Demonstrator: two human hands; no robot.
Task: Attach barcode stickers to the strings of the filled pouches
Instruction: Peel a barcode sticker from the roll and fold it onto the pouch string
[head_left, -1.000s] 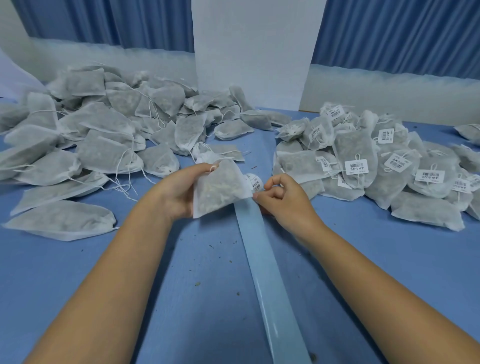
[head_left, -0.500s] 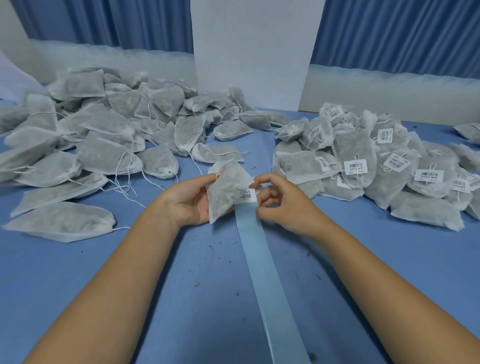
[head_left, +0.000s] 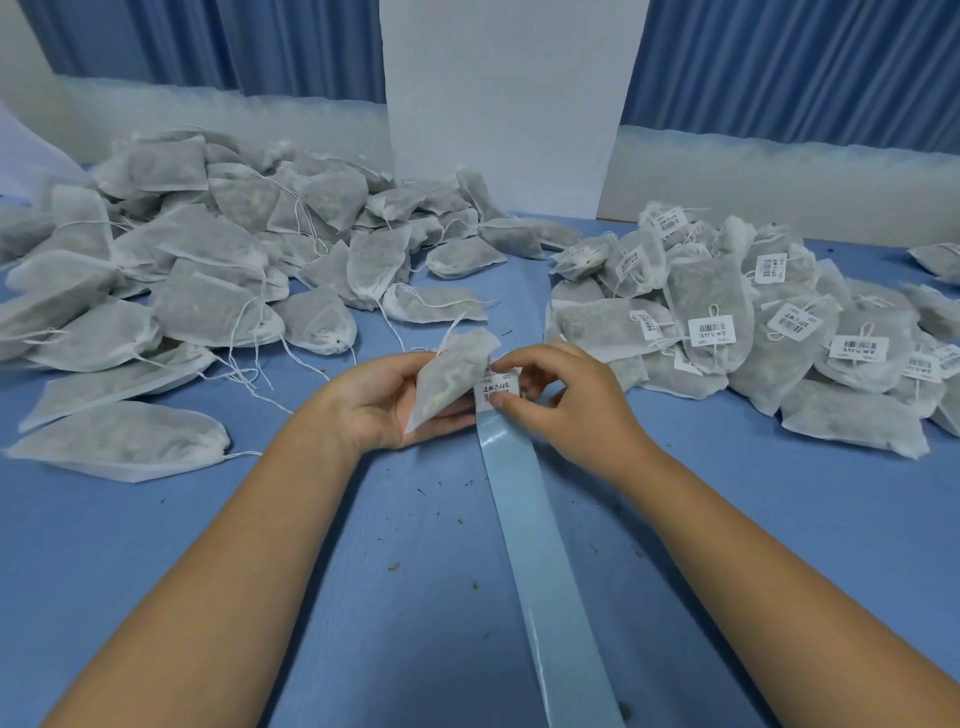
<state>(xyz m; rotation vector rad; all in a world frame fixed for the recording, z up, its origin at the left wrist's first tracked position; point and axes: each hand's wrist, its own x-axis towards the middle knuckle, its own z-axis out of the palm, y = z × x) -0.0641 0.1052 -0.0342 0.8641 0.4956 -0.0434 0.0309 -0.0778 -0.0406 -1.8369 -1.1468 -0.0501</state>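
In the middle of the frame the left hand (head_left: 382, 402) lies palm up, its fingers curled under a filled white pouch (head_left: 449, 376) and gripping it, tilted, with its narrow end toward the top of the frame. A thin string (head_left: 451, 332) runs up from that end. Just to the right of the pouch, the right hand (head_left: 576, 402) pinches a white barcode sticker (head_left: 494, 387) between forefinger above and thumb below; the other fingers are loosely bent. The sticker touches the pouch's right edge; whether it is on the string cannot be told. Below the sticker a pale blue backing strip (head_left: 543, 551) runs down to the lower edge of the frame, lying on the blue table (head_left: 156, 561), which is dotted with small dark crumbs.

In the upper left of the frame lies a heap of pouches without stickers (head_left: 197, 270), loose strings trailing from them. In the upper right lies a heap of pouches with stickers (head_left: 753, 332). Behind, at top centre, stands a white board (head_left: 509, 104) before a blue curtain (head_left: 789, 67).
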